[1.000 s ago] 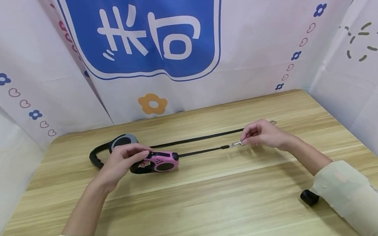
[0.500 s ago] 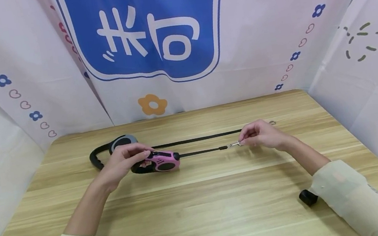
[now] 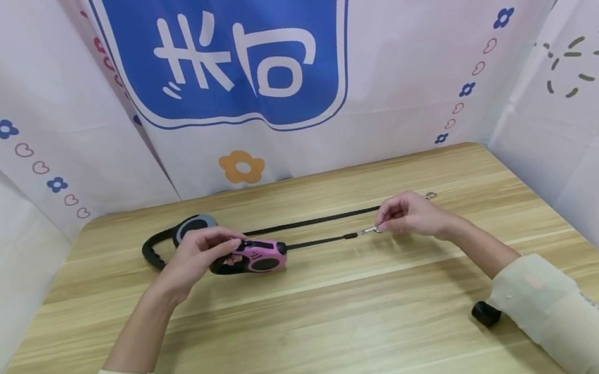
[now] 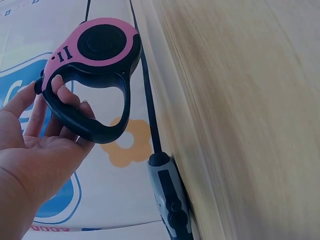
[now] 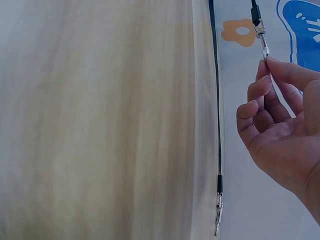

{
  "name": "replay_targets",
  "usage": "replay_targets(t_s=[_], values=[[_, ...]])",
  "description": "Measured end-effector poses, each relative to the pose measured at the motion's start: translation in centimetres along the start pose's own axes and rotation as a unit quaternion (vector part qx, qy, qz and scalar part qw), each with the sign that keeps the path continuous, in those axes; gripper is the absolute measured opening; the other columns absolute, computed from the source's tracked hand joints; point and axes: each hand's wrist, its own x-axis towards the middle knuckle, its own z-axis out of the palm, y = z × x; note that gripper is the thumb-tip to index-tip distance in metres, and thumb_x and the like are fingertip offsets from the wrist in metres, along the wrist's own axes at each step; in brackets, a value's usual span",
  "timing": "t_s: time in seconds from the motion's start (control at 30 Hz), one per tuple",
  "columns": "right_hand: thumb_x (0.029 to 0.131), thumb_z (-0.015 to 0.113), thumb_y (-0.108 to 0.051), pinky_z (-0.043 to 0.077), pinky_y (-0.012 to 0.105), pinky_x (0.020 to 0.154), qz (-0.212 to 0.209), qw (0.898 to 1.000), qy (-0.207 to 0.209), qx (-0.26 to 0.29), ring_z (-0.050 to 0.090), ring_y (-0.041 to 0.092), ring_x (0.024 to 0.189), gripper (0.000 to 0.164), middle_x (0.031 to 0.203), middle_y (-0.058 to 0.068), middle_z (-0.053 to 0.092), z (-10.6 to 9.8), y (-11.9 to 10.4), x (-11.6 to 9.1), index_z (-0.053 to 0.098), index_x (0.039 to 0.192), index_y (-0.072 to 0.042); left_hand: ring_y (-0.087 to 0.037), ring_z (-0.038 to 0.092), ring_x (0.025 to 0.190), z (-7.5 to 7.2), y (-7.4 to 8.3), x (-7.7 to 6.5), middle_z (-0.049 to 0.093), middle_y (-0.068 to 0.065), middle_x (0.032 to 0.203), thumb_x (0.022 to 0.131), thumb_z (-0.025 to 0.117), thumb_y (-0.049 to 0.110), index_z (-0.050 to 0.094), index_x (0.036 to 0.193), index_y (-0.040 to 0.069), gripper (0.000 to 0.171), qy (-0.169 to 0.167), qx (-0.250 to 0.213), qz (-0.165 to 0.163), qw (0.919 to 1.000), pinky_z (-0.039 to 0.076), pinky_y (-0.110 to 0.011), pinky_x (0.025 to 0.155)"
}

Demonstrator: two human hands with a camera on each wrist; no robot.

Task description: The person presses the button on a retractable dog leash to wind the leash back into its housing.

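Note:
My left hand (image 3: 195, 259) grips the black handle of a pink retractable dog leash (image 3: 264, 257), fingers curled through its loop and thumb at the button on top, as the left wrist view (image 4: 42, 135) shows. From its nose a black strap (image 3: 316, 243) runs to the right. At the strap's end is a silver snap hook (image 3: 367, 230), pinched between thumb and forefinger of my right hand (image 3: 410, 217). In the right wrist view that hook (image 5: 265, 45) points down into the fingertips. The strap is drawn out straight between the two hands.
Behind lies a grey retractable leash (image 3: 196, 222) on the wooden table (image 3: 320, 337), its black strap (image 3: 310, 220) stretched right to a metal hook (image 3: 430, 195). My hands partly cover it. A printed white cloth (image 3: 401, 89) hangs at the table's back edge.
The right hand with the snap hook has shifted slightly left, and the pink leash body slightly right. Both grips are unchanged, and the grey leash stays put.

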Motion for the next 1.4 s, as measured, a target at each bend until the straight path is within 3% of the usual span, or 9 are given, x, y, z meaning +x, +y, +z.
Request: replay_targets(t_s=[1.4], values=[[0.094,0.072,-0.001,0.047,0.023,0.063,-0.008,1.0,-0.022,0.015,0.055,0.014,0.07,0.01,0.094,0.023,0.069,1.6,-0.4,1.1,0.071,0.1,0.006,-0.014,0.064,0.087,1.0,-0.1,0.9,0.067,-0.007,0.109,0.105,0.062,0.012,0.067,0.123,-0.01,0.029,-0.013,0.0,0.003,0.9999,0.056,-0.029,0.08]])
